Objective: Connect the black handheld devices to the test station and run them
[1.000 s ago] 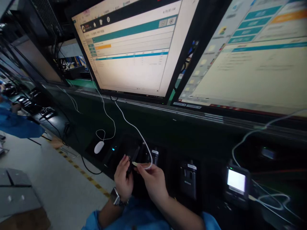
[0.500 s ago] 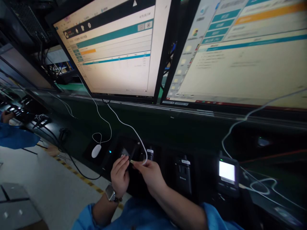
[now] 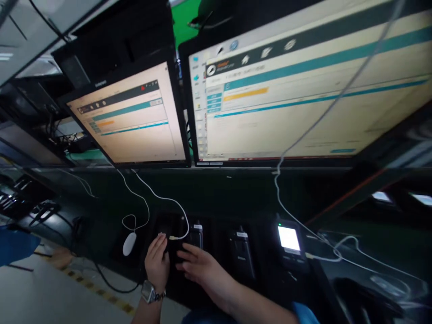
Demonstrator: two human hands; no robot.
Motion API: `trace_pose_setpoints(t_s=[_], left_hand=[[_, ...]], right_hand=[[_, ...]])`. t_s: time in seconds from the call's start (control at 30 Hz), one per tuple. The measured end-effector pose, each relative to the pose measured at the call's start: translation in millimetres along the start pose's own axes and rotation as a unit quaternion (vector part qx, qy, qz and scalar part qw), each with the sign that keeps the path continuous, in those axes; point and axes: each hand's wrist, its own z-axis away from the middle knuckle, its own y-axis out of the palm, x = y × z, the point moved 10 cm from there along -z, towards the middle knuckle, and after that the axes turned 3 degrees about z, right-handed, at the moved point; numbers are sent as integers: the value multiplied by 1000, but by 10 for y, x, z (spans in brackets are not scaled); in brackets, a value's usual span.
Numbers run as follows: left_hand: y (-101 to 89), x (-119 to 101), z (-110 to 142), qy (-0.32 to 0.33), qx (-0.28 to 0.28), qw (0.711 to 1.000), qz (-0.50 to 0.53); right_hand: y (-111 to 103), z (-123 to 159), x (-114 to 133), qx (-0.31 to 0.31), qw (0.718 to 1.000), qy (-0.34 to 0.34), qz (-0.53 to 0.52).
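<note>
The left hand [image 3: 157, 262] rests on a dark handheld device [image 3: 170, 234] seated in a recess of the dark counter [image 3: 219, 193]. Its fingers lie extended over the device's left edge and are not closed around anything. The right hand [image 3: 199, 265] hovers just right of the same device, fingers spread and empty.

A white cable [image 3: 158, 197] runs down from under the left monitor [image 3: 130, 121]. Its plug [image 3: 173, 237] sits at the device's upper right edge, between the two hands. Whether the plug is fully seated cannot be determined.

Adjacent items:
- White mouse [image 3: 129, 243], left of the device.
- Two further dark handsets [image 3: 241, 249] in neighbouring recesses to the right.
- Lit handset [image 3: 289, 239] with a second cable attached, farther right.
- Right monitor [image 3: 303, 94], showing a similar program window.

Step in hand (judged): cable connection to the device, with both hands at the release stage.

Next move (judged): confirm plug seating with light pressure along the connector axis while steadying the device body. Avoid pulling the cable loop sideways, which could work the plug loose.
</note>
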Motion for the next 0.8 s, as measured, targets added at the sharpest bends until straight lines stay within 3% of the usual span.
trace_pose_setpoints(t_s=[0.07, 0.17, 0.23, 0.3, 0.4, 0.5, 0.57, 0.63, 0.7, 0.8], left_hand=[[-25, -56, -34, 38, -7, 999, -17], [-29, -95, -163, 73, -18, 996, -43], [28, -37, -293, 65, 5, 997, -52], [164, 100, -396, 36, 80, 995, -41], [399, 344, -380, -1, 236, 972, -14], [467, 420, -370, 3, 313, 950, -4], [389, 274, -521, 6, 285, 958, 12], [288, -40, -722, -7, 238, 968, 78], [307, -463, -836, -20, 251, 948, 196], [336, -1022, -899, 17, 269, 910, 315]], right_hand=[[-188, 214, 72, 38, 998, -27, 38], [-605, 460, 172, 37, 991, -89, 89], [-932, 598, 232, -6, 984, -124, 124], [-1274, 769, 331, -80, 969, -164, 167], [-1757, 1150, 567, -218, 910, -246, 254], [-2112, 1605, 799, -352, 793, -343, 360], [-2272, 1814, 849, -426, 704, -372, 430], [-2412, 1834, 795, -465, 654, -351, 482], [-2546, 1713, 683, -468, 654, -316, 503], [-2673, 1496, 537, -447, 672, -300, 508]])
